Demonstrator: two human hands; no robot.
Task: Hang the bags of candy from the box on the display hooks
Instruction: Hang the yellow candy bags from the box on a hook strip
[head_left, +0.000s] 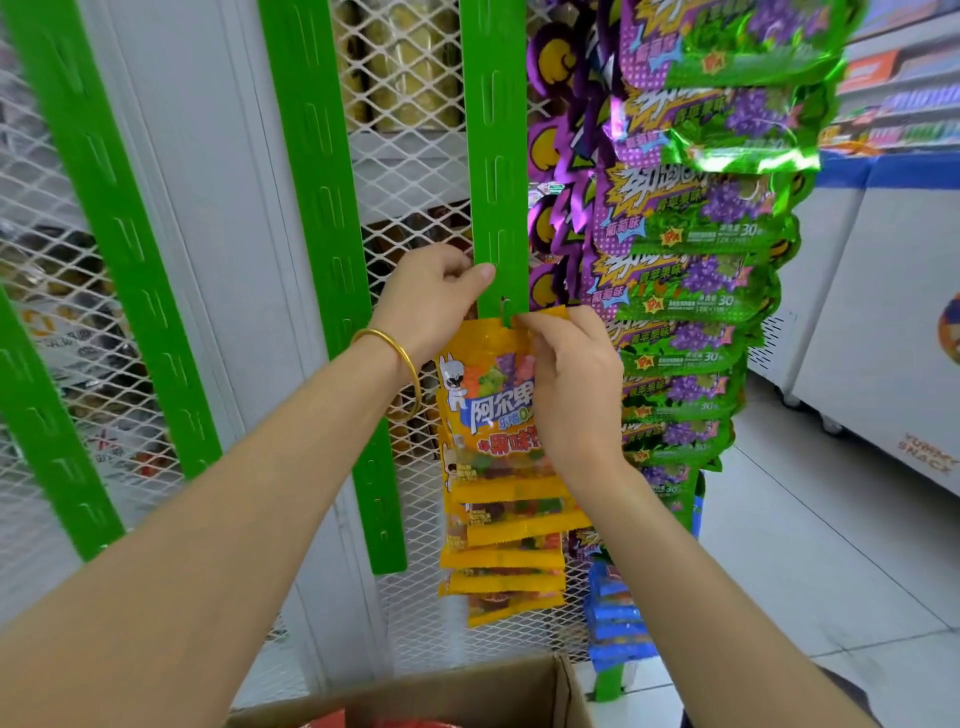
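Roughly six yellow bags (503, 562) hang on one green strip (493, 156), beside purple bags (691, 291). The left hand (441, 293) pinches it; the right hand (569, 379), the top bag (493, 410).

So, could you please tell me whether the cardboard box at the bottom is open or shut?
Open: the cardboard box has its top uncovered, and red contents show inside it.

Green display strip (493, 156) — yellow candy bags (501, 558) hung down it (overlapping); cardboard box (467, 688) below.
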